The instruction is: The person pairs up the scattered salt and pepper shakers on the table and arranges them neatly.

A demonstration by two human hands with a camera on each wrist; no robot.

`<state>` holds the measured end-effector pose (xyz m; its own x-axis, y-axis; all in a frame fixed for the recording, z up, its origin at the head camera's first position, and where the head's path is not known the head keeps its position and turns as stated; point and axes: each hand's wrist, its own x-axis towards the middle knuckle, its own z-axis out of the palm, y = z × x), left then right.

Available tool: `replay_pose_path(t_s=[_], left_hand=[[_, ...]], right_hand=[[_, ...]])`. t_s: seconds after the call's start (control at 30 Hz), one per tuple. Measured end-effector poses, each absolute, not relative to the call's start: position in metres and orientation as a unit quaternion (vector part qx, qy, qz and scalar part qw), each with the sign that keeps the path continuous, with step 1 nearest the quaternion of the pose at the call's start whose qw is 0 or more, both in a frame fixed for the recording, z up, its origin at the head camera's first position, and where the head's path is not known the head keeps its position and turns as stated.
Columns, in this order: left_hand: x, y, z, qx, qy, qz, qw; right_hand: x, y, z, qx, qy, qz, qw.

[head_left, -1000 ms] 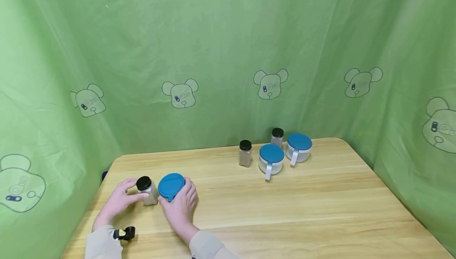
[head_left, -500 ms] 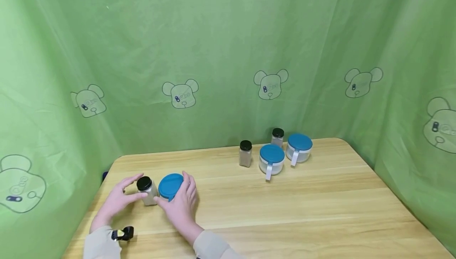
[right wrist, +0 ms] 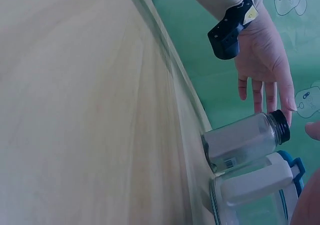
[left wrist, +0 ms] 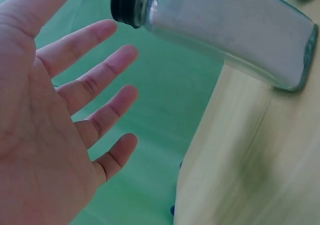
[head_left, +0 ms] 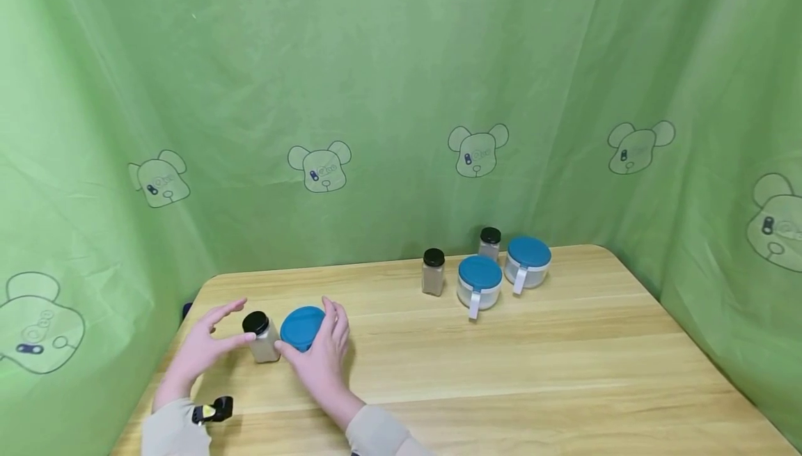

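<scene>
A square glass jar with a black lid, filled with a pale substance, stands upright at the table's left. My left hand is beside it, fingers spread; the left wrist view shows a gap between those fingers and the jar's black lid. Just right of the jar is a clear handled container with a blue lid. My right hand arches over its near right side, thumb in front and fingers straightened by the lid's right edge. In the right wrist view, the container's white handle points towards the camera.
Further back on the wooden table stand two more black-lidded jars, a nearer one and a farther one. Beside them are two blue-lidded handled containers, one in front and another behind. A green curtain surrounds the table.
My left hand has drawn slightly back from the jar, its fingers spreading wider. The right hand's fingers have straightened and loosened around the blue-lidded container. Jar and container stay in place.
</scene>
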<state>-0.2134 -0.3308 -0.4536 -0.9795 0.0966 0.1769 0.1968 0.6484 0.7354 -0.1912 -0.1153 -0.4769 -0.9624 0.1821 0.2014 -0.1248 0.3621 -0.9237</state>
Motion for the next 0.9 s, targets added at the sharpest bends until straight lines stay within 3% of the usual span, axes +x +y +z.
replay_pose_path(t_s=[0.33, 0.9], left_hand=[[-0.211, -0.323, -0.443, -0.078, -0.909, -0.404, 0.068], [-0.208, -0.297, -0.424, -0.096, -0.912, -0.371, 0.146]], right_hand=[[-0.19, -0.1, -0.474, 0.024, -0.795, 0.592, 0.13], [-0.189, -0.056, -0.463, 0.112, -0.798, 0.584, 0.099]])
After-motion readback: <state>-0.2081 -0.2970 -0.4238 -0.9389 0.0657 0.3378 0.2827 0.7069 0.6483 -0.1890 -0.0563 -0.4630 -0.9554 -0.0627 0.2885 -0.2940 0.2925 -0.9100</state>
